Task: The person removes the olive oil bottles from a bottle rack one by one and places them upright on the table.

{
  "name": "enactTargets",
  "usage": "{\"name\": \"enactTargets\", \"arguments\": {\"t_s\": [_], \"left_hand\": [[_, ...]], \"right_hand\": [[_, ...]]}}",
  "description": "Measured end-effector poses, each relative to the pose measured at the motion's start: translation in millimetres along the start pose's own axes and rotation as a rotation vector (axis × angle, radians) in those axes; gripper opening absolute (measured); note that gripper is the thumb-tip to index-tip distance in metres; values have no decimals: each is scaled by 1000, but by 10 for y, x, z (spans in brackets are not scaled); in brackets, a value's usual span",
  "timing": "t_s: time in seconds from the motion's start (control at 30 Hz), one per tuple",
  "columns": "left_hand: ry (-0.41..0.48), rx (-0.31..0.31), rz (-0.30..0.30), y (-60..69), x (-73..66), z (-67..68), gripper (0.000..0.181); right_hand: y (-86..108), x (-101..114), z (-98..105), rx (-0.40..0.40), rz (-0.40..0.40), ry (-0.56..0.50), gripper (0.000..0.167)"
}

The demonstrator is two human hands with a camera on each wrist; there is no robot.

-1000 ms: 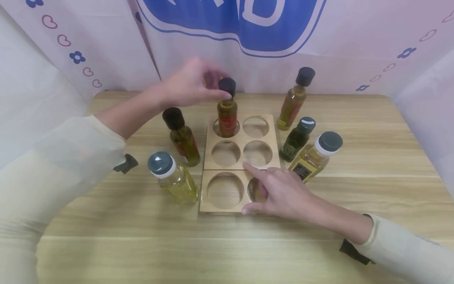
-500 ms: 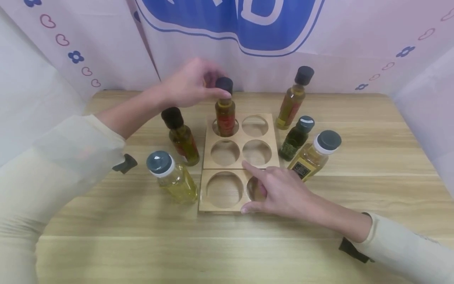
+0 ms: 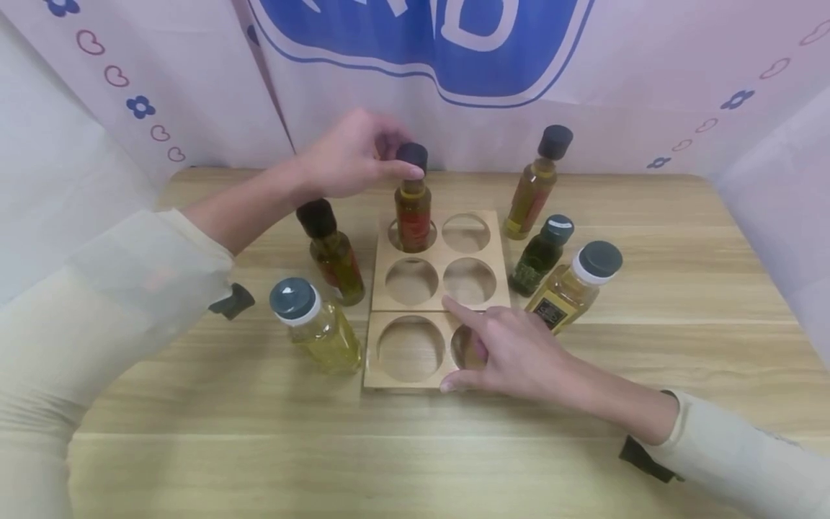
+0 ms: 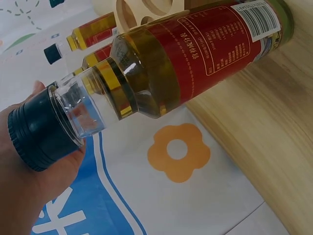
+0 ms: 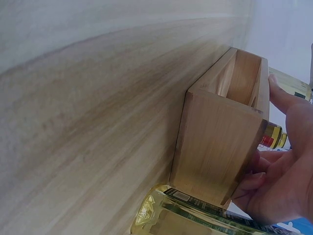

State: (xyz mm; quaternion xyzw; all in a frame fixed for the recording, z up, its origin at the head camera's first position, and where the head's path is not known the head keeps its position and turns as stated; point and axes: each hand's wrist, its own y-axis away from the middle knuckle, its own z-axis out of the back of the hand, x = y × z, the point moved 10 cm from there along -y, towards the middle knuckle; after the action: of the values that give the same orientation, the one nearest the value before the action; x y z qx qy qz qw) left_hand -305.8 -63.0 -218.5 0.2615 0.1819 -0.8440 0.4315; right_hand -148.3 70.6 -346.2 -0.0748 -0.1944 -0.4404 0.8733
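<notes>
My left hand (image 3: 353, 155) pinches the black cap of a red-labelled oil bottle (image 3: 413, 216), which stands in the back-left hole of a wooden bottle rack (image 3: 442, 288). My right hand (image 3: 519, 353) holds the rack at its front right: the index finger lies straight across the top, the thumb reaches the front edge and other fingers curl at the side. In the left wrist view, a similar bottle (image 4: 161, 68) fills the foreground and partly covers the left hand (image 4: 49, 181). The rack's side wall (image 5: 215, 142) shows beside the right hand (image 5: 288, 181) in the right wrist view.
Left of the rack stand a red-labelled bottle (image 3: 337, 263) and a large clear bottle of yellow oil (image 3: 327, 339). On its right are another red-labelled bottle (image 3: 533, 194), a small dark green bottle (image 3: 540, 259) and a blue-capped oil bottle (image 3: 573, 292). A white curtain (image 3: 622, 137) hangs behind.
</notes>
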Motion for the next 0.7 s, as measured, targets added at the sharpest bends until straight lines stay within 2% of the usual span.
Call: {"name": "enactTargets", "arguments": {"t_s": [0.37,0.7], "left_hand": [[123,-78,85,22,11,121,32],[146,-86,86,13,4,114,32]], "right_hand": [[1,7,17,-26,19,17,111],[1,-4,5,-30,23,4,109]]}}
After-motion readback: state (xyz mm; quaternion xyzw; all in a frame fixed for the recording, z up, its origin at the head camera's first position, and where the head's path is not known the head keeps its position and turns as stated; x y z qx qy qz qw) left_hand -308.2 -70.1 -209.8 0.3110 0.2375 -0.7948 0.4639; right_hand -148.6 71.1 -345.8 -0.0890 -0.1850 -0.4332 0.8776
